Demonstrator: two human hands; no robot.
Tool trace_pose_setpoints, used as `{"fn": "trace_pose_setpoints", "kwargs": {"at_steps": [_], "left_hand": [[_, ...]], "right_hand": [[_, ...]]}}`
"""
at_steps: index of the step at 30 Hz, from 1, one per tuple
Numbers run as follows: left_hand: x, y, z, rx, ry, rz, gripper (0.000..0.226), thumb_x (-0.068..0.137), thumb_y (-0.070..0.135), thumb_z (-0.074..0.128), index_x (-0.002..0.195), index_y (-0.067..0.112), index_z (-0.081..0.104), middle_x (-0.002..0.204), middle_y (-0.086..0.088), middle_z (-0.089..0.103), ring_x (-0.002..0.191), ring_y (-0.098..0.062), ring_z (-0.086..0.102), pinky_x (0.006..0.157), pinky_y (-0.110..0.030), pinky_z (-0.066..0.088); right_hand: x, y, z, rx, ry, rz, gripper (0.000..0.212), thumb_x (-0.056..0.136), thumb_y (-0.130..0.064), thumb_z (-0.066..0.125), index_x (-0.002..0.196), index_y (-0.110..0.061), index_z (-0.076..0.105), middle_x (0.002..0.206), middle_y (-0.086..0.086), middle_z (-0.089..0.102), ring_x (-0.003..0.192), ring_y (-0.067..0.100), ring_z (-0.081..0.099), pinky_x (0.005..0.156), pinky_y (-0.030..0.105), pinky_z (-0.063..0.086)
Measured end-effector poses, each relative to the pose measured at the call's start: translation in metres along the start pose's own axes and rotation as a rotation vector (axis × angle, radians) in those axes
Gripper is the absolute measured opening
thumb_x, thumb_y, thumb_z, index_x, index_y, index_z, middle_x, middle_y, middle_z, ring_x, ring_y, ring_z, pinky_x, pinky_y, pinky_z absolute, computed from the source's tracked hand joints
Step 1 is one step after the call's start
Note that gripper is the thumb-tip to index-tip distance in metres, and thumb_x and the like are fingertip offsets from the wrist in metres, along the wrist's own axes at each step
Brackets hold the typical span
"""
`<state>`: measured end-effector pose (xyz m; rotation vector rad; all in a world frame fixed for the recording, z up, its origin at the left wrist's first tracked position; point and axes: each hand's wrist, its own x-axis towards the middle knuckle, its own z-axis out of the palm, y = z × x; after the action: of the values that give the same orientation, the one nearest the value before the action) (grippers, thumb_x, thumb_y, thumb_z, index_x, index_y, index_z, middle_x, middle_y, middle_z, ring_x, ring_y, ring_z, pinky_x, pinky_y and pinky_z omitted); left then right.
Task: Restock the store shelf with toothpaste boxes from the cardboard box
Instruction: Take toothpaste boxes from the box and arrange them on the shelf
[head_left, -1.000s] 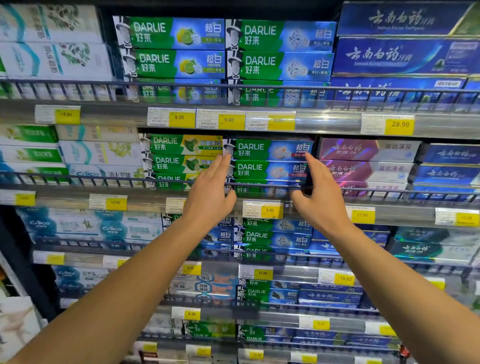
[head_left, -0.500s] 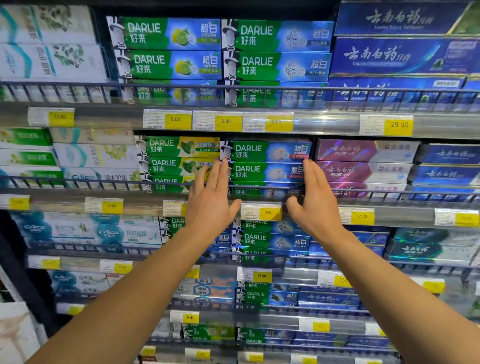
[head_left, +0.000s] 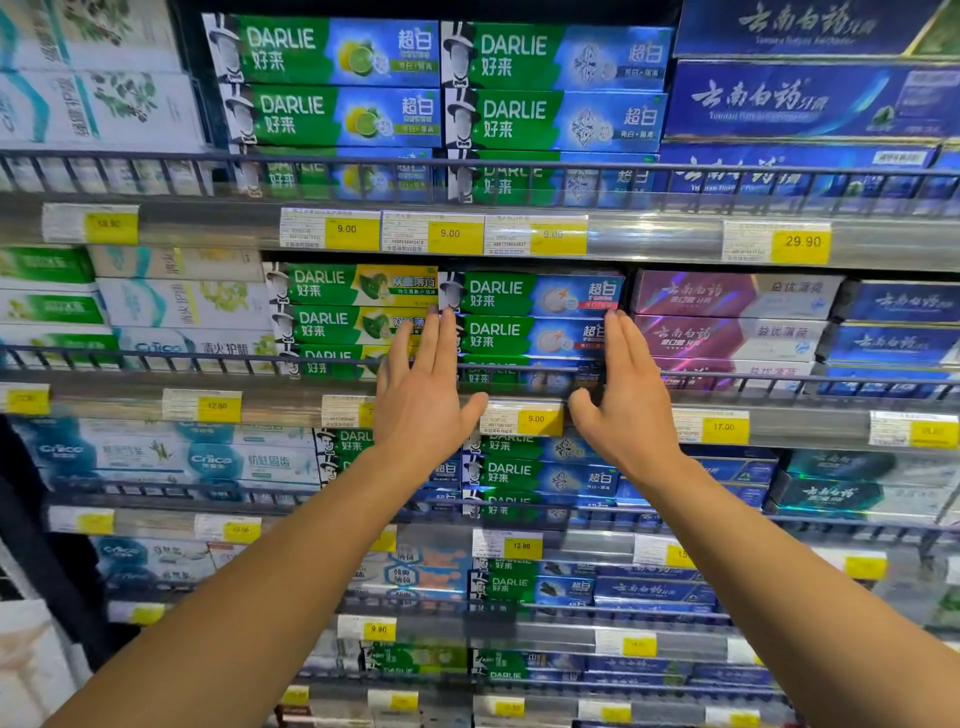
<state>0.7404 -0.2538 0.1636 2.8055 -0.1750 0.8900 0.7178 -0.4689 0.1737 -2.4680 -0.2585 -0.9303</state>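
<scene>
Squaring up a stack of green-and-blue DARLIE toothpaste boxes (head_left: 535, 332) on the second shelf (head_left: 156, 395) from the top, just behind its wire front rail (head_left: 779, 382). Left hand (head_left: 423, 395) lying flat with fingers together and thumb out, touching the stack's left end; right hand (head_left: 626, 395) mirroring it at the right end, neither hand gripping anything. Judging by this, finishing 1 placement rather than starting one: 3 boxes showing in this stack, the lowest partly hidden by the rail, faces lined up with the yellow-green DARLIE stack (head_left: 353, 312) touching on the left and the purple boxes (head_left: 727, 317) just beside on the right.

Looking well stocked everywhere: every visible shelf bay holding boxes up to its front edge, no gaps showing. Not seeing the cardboard box anywhere, so not telling how many boxes are left to shelve. Probably needing a return to that supply next, if any remains; otherwise nearing the end.
</scene>
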Motion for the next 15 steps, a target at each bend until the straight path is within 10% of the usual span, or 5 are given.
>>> {"fn": "trace_pose_setpoints", "kwargs": {"at_steps": [15], "left_hand": [[-0.0033, -0.0045, -0.0019, -0.091, 0.014, 0.048, 0.096, 0.088, 0.055, 0.05, 0.151, 0.024, -0.014, 0.16, 0.006, -0.011, 0.147, -0.023, -0.01, 0.119, -0.048, 0.011]], "right_hand": [[-0.002, -0.0026, -0.0033, 0.073, 0.015, 0.042, 0.08, 0.086, -0.022, 0.057, 0.153, -0.011, 0.014, 0.16, 0.002, 0.015, 0.147, 0.016, 0.012, 0.118, 0.031, 0.018]]}}
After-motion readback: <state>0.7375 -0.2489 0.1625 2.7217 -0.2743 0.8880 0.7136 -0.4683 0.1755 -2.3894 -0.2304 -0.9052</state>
